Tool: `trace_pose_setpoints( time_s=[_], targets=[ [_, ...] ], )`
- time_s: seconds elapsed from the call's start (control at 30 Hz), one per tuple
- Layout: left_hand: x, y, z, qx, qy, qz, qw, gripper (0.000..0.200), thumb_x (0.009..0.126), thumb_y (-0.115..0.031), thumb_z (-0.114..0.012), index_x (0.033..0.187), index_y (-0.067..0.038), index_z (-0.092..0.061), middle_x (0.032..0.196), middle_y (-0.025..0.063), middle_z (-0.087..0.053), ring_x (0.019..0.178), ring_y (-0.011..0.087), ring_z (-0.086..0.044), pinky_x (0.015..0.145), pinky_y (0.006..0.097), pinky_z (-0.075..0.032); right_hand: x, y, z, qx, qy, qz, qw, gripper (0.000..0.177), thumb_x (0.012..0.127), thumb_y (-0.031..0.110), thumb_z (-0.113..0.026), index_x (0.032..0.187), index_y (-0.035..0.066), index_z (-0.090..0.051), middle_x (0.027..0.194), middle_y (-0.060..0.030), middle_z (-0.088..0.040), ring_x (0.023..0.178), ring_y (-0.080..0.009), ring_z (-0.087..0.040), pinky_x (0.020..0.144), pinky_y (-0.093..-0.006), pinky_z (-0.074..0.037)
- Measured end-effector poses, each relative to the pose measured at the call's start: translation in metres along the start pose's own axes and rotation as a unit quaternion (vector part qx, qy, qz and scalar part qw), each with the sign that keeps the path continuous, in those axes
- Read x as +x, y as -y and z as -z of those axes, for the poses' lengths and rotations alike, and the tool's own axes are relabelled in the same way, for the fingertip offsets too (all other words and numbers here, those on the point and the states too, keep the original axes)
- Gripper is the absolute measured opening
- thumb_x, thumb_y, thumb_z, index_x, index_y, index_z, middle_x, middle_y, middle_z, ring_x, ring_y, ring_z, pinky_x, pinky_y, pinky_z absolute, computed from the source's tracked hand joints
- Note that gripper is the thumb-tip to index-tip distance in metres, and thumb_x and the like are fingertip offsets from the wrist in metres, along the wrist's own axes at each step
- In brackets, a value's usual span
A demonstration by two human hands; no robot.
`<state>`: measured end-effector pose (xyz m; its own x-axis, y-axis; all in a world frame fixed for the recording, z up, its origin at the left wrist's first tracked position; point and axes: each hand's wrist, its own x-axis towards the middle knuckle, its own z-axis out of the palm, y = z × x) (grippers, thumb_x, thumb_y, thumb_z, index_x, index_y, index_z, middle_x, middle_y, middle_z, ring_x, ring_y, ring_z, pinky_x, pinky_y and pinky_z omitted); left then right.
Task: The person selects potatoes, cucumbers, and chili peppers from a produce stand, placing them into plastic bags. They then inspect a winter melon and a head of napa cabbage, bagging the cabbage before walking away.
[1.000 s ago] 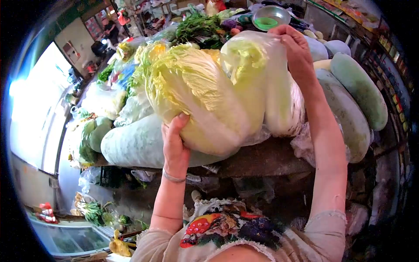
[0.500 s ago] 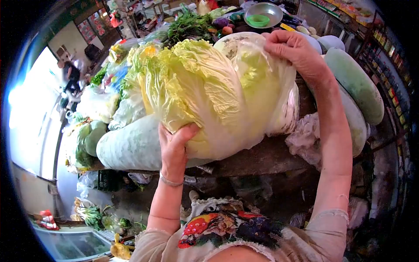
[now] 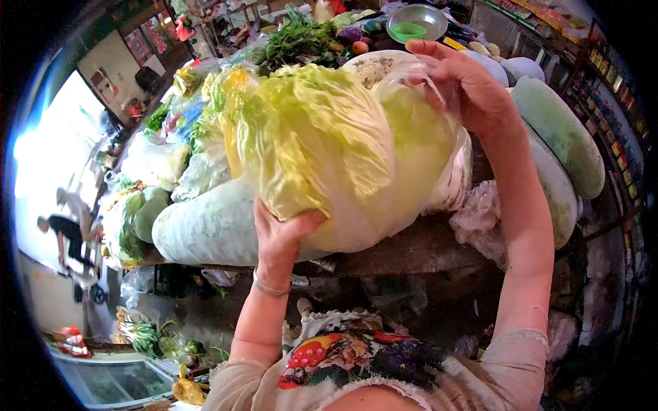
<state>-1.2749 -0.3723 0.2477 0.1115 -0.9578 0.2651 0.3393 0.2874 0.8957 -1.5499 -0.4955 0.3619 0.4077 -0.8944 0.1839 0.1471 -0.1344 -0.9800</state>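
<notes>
A large napa cabbage [image 3: 308,137] with yellow-green frilly leaves lies tilted in front of me, its right part inside a clear plastic bag [image 3: 428,147]. My left hand [image 3: 281,236] grips its near lower side, thumb across a leaf and the other fingers hidden beneath. At the upper right, my right hand [image 3: 476,89] holds the bag's rim, with plastic bunched by the thumb and the index finger stretched out. The cabbage's leafy end stays outside the bag. Directly behind the bag sits a pale, dirt-marked round vegetable [image 3: 380,66].
A long winter melon [image 3: 205,226] lies left of the cabbage, and more green gourds [image 3: 562,137] lie right. Crumpled plastic [image 3: 480,216] hangs by the table edge [image 3: 404,250]. Behind are leafy greens [image 3: 301,41] and a metal bowl [image 3: 435,27]. A person [image 3: 68,236] on wheels is far left.
My right hand has opened from a tight pinch and shifted slightly at the bag's rim. The cabbage has turned a little rightward, and my left hand moved with it. A person on wheels appears left.
</notes>
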Motion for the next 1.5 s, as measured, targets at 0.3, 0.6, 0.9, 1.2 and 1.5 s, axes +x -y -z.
trace_pose_setpoints(
  time_s=[0.3,0.6,0.9,1.2,1.5],
  targets=[
    [-0.004,0.002,-0.006,0.028,-0.009,-0.016,0.999,0.051,0.062,-0.006,-0.075,0.110,0.002,-0.061,0.096,0.0045,-0.066,0.084,0.0142,-0.061,0.075,0.0278,-0.051,-0.034,0.006,-0.004,-0.237,-0.035,0.032,0.970,0.036,0.085,0.025,-0.064,0.113,0.005,-0.058,0.082,0.0043,-0.059,0.062,-0.0023,-0.046,0.055,-0.0167,-0.035],
    [-0.007,0.004,-0.004,0.023,-0.011,-0.022,0.999,0.051,0.060,-0.006,-0.076,0.108,0.002,-0.061,0.094,0.0041,-0.066,0.081,0.0142,-0.061,0.074,0.0278,-0.051,-0.037,-0.012,0.044,-0.486,-0.067,0.038,0.870,0.022,0.094,0.027,-0.052,0.092,0.007,-0.061,0.079,0.0054,-0.054,0.069,-0.0048,-0.047,0.062,-0.0215,-0.038],
    [-0.011,0.009,0.001,0.068,0.007,-0.012,0.998,0.061,0.057,-0.008,-0.079,0.114,0.003,-0.058,0.101,0.0049,-0.065,0.089,0.0148,-0.062,0.080,0.0290,-0.051,-0.050,-0.007,0.029,-0.217,-0.056,-0.016,0.975,0.021,0.090,0.024,-0.055,0.099,0.006,-0.060,0.086,0.0039,-0.057,0.076,-0.0068,-0.051,0.068,-0.0238,-0.043],
    [-0.014,0.023,0.009,0.066,0.031,-0.015,0.997,0.072,0.056,-0.012,-0.083,0.121,0.003,-0.054,0.107,0.0048,-0.064,0.095,0.0156,-0.061,0.084,0.0301,-0.050,-0.049,-0.004,0.023,-0.267,0.007,-0.156,0.951,0.027,0.089,0.028,-0.060,0.102,0.005,-0.064,0.091,-0.0007,-0.065,0.083,-0.0080,-0.059,0.074,-0.0248,-0.049],
    [-0.019,0.029,0.011,0.020,0.010,-0.014,1.000,0.065,0.057,-0.010,-0.082,0.115,0.003,-0.057,0.101,0.0047,-0.065,0.090,0.0160,-0.062,0.082,0.0301,-0.051,-0.049,-0.016,0.018,-0.017,-0.133,-0.176,0.975,0.027,0.091,0.026,-0.057,0.102,0.002,-0.064,0.090,-0.0051,-0.069,0.076,-0.0151,-0.065,0.071,-0.0290,-0.053]
  ],
)
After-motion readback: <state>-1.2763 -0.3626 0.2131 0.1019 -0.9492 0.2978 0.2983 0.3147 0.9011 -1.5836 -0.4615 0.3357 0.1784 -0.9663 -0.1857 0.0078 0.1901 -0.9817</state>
